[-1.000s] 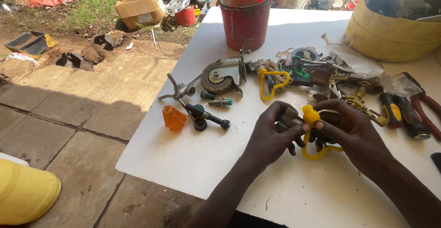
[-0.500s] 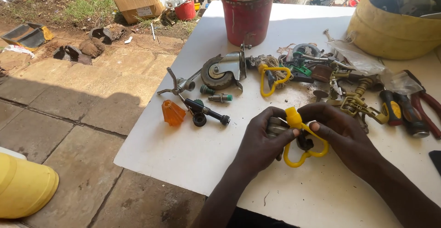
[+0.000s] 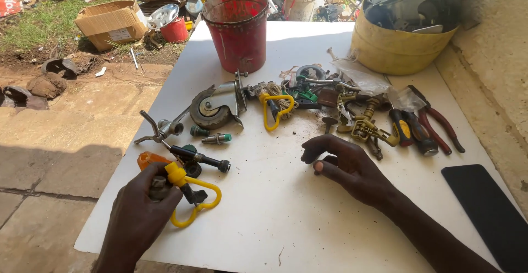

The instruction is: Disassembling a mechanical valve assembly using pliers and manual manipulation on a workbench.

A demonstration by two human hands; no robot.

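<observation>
My left hand point(image 3: 140, 212) holds a yellow looped handle fitting point(image 3: 192, 198) with a grey threaded end, low at the table's front left. Just beyond it lie an orange plastic piece point(image 3: 147, 159) and a black rod-shaped part point(image 3: 198, 157). My right hand point(image 3: 344, 165) hovers empty over the white table point(image 3: 275, 207), fingers spread and curled, near a heap of small metal and brass parts point(image 3: 363, 124). A second yellow looped handle point(image 3: 273, 110) lies beside a caster wheel point(image 3: 212, 108).
A red bucket point(image 3: 237, 28) stands at the back, a yellow tub point(image 3: 399, 44) of hardware at the back right. Pliers and screwdrivers point(image 3: 426, 124) lie on the right, a black flat slab point(image 3: 489, 212) at the front right. The table's left edge drops to paving.
My hands have parted. The left hand carried the yellow handle fitting left toward the table's front-left; the right hand let go and now hovers empty at the centre.
</observation>
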